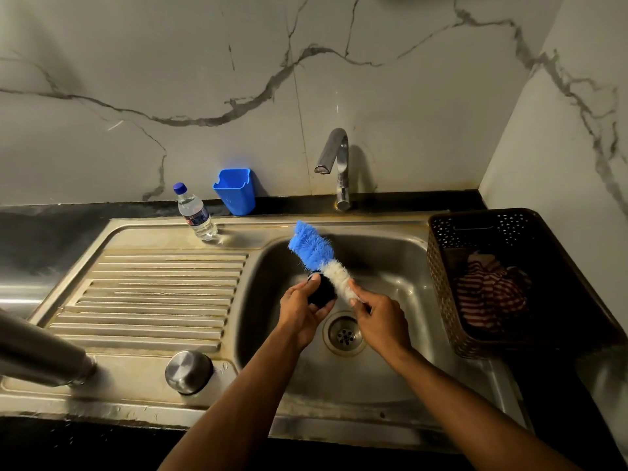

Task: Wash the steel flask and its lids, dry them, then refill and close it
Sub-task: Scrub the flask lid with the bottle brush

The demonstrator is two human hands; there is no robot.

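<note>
Head view: left hand (303, 309) gripping small black lid (322, 291), right hand (377, 319) gripping bottle brush (321, 258). Best to scrub slowly, low over sink (390, 253).

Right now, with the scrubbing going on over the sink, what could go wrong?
The small black lid, gripped by the left hand over the basin, could slip and drop toward the drain. The steel flask lies on its side on the drainboard, so it might roll. The brush, held by the right hand, could flick water onto the striped cloth.
</note>
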